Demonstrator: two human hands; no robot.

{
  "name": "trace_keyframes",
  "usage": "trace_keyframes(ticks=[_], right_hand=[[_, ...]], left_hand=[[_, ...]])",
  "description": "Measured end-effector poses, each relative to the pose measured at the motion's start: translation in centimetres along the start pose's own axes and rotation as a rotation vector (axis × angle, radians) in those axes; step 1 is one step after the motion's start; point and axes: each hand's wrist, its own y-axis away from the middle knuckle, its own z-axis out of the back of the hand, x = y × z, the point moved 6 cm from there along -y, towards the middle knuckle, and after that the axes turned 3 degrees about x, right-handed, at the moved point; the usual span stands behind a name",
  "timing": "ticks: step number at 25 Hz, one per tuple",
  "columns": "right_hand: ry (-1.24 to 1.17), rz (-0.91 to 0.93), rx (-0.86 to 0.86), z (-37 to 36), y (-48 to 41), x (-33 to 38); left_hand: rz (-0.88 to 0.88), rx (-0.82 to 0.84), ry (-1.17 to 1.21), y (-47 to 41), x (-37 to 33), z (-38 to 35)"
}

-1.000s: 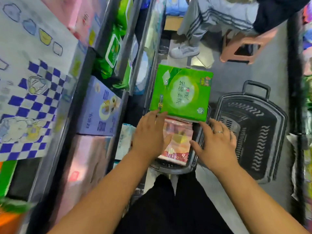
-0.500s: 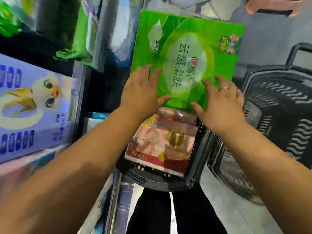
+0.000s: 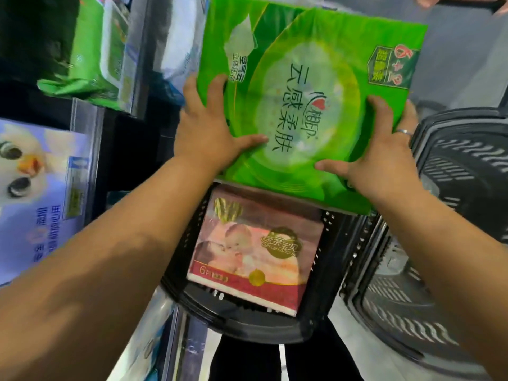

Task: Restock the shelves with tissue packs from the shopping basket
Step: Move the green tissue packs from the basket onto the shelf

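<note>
A large green tissue pack (image 3: 316,86) with Chinese writing hangs above the black shopping basket (image 3: 247,323). My left hand (image 3: 209,127) grips its left edge, thumb lying across the front. My right hand (image 3: 379,158), with a ring on one finger, grips the right edge, thumb on the front too. Under the green pack a pink and red tissue pack (image 3: 255,254) with a baby picture lies in the basket.
Shelves run down the left, holding a pale blue pack with a bird picture (image 3: 35,193) and green packs (image 3: 93,56) higher up. A second black basket (image 3: 445,243) stands on the grey floor to the right. My dark trousers (image 3: 247,364) show below.
Both hands went from reaching into the basket to gripping the green pack's edges. The pack has come up and nearer to the camera, uncovering the pink pack below.
</note>
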Motion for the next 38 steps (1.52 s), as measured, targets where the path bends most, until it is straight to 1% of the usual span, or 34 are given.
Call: trace_keyframes(ticks=[2,4,9,13,16,18,20,22,25,28,30,33,38], right_hand=[[-0.079,-0.021,0.013,-0.4,-0.4,-0.1],[-0.098,-0.032,-0.016,-0.5,-0.4,0.0],[-0.139,-0.076,-0.072,-0.6,1.7,-0.2],[-0.284,-0.150,-0.158,-0.9,4.4,-0.9],[-0.287,-0.220,-0.125,-2.6,6.0,-1.6],[-0.313,-0.227,-0.114,-3.8,6.2,-2.1],[-0.422,-0.197,-0.149,-4.3,6.0,-2.6],[-0.529,-0.179,-0.140,-4.4,5.8,-2.7],[-0.575,-0.165,-0.109,-4.4,6.1,-2.3],[-0.594,-0.178,-0.119,-3.9,8.8,-2.1],[-0.631,-0.175,-0.124,-2.7,11.9,-0.8],[-0.654,-0.174,-0.130,0.8,16.9,1.7],[-0.624,-0.130,-0.098,8.1,25.3,6.3]], left_hand=[[0.056,0.075,0.080,-0.5,0.0,0.0],[0.068,0.088,0.093,-0.6,-0.3,0.1],[0.051,0.060,0.118,1.2,0.1,0.1],[0.081,0.002,0.241,3.8,2.3,0.1],[0.131,0.060,0.249,5.6,3.6,-1.7],[0.148,0.094,0.265,5.8,4.5,-2.8],[0.167,0.105,0.371,5.2,5.5,-3.4],[0.164,0.118,0.517,4.5,6.2,-3.5],[0.102,0.142,0.628,4.5,6.4,-3.2],[0.057,0.131,0.642,6.1,6.6,-1.4],[0.046,0.111,0.651,8.5,6.7,1.0],[0.052,0.079,0.677,13.1,6.8,5.4],[0.096,-0.010,0.776,23.2,6.4,13.6]])
